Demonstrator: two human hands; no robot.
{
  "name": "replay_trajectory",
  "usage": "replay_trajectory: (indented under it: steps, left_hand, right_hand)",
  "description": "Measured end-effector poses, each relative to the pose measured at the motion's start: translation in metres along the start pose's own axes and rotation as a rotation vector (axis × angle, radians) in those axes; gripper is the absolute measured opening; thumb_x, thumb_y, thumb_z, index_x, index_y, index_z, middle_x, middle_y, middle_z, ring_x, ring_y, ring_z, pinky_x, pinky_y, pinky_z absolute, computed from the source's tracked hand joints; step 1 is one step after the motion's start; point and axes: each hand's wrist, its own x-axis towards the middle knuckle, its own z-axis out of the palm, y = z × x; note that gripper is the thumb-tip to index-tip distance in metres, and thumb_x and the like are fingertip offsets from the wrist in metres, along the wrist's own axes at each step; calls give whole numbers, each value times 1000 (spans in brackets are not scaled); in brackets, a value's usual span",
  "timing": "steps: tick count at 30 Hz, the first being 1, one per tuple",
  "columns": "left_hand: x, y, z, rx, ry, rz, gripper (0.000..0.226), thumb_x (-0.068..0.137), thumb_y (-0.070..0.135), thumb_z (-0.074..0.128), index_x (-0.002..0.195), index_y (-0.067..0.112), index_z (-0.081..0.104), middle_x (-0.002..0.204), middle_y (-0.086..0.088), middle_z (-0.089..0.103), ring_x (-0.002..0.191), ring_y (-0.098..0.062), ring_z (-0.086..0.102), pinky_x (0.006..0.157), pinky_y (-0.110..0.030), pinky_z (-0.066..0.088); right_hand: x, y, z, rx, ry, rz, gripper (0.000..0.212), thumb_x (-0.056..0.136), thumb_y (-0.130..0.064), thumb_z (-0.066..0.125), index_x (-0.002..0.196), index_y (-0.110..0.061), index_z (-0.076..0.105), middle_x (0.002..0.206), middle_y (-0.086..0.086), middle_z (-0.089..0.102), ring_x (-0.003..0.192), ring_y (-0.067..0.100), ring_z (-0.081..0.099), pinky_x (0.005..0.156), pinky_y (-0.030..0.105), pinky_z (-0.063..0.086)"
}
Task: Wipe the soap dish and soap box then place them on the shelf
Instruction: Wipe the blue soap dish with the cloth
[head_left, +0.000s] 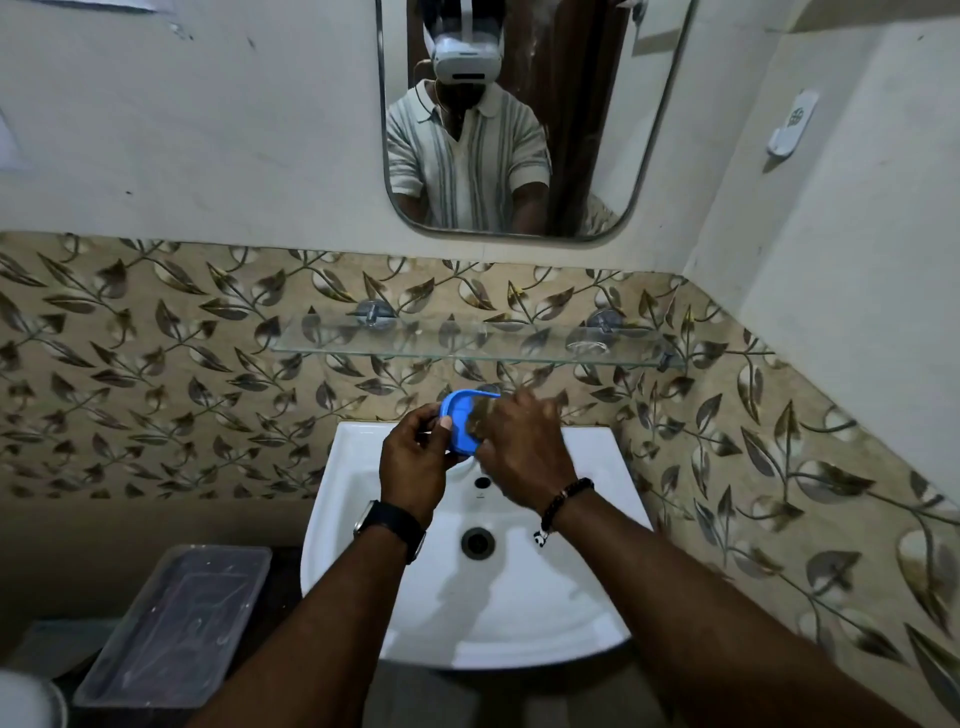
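A blue plastic soap dish (456, 423) is held upright over the white sink (363, 467), its open side turned to the right. My left hand (415, 457) grips its left rim. My right hand (524, 447) presses a brownish cloth (480, 418) into the dish; most of the cloth is hidden under the fingers. The glass shelf (467, 345) is fixed to the tiled wall just above the hands and bears nothing. No second soap piece is in view.
A clear plastic tub (176, 623) stands left of the sink. A mirror (519, 130) hangs above the shelf. The sink's drain (477, 542) lies below the hands. A white holder (792, 124) sits on the right wall.
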Motion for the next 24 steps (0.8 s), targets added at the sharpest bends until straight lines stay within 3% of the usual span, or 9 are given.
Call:
replay_trajectory:
  steps: [2,5,9,11,14,17,20,22,24]
  left_hand:
    - [0,0,-1,19,-24,-3,13,97,9,62,103,18,70,87,-7,71,80,-22,72,66,-32,61]
    - [3,2,-1,38,-79,15,14,98,7,60,109,8,69,89,-12,70,80,-24,72,70,-39,63]
    - [7,7,-4,39,-34,45,17,100,8,58,115,4,65,100,-16,68,88,-22,72,72,-39,63]
    - [8,10,-4,27,0,54,16,100,10,59,113,6,66,95,-8,69,85,-14,73,69,-34,63]
    - [12,11,-2,15,23,48,20,100,12,59,116,3,65,96,-10,69,88,-20,71,71,-37,63]
    - [10,8,3,-20,10,27,17,100,10,58,113,5,66,99,-15,68,88,-25,68,72,-39,63]
    - [7,7,5,-18,-19,27,14,99,10,59,110,12,68,97,-13,70,83,-25,69,67,-32,60]
    - [9,6,5,-11,-34,33,15,99,9,59,109,13,69,95,-11,71,83,-25,69,68,-35,61]
    - [13,8,1,1,-23,52,17,99,9,59,114,6,67,96,-14,70,84,-26,69,73,-42,62]
  right_hand:
    - [-8,-5,6,91,4,-155,29,80,-21,51,101,-21,71,119,-1,65,109,28,48,83,41,32]
    - [-6,3,5,-101,105,-264,32,87,-21,48,111,-25,68,120,-1,64,109,25,50,84,42,36]
    - [11,22,-7,-417,114,-169,29,88,-24,48,108,-23,69,105,2,64,102,28,55,85,43,39]
    - [17,29,-14,-451,66,-81,25,86,-27,52,102,-24,71,97,1,63,100,28,54,84,42,37]
    - [17,20,-18,-451,30,30,24,80,-32,55,91,-19,72,89,3,63,96,28,53,80,42,36]
    - [9,-1,-7,-195,41,75,25,82,-32,53,94,-23,73,98,0,66,101,27,51,82,42,35]
    - [0,-17,4,51,90,-62,25,86,-22,54,102,-24,72,112,-5,65,103,26,52,83,43,39]
    - [-4,-13,8,-75,130,-141,29,88,-28,54,113,-23,67,120,-4,60,106,27,52,85,44,39]
    - [-6,-5,8,-228,88,-186,50,87,-43,53,131,-21,54,134,2,54,116,29,49,89,47,38]
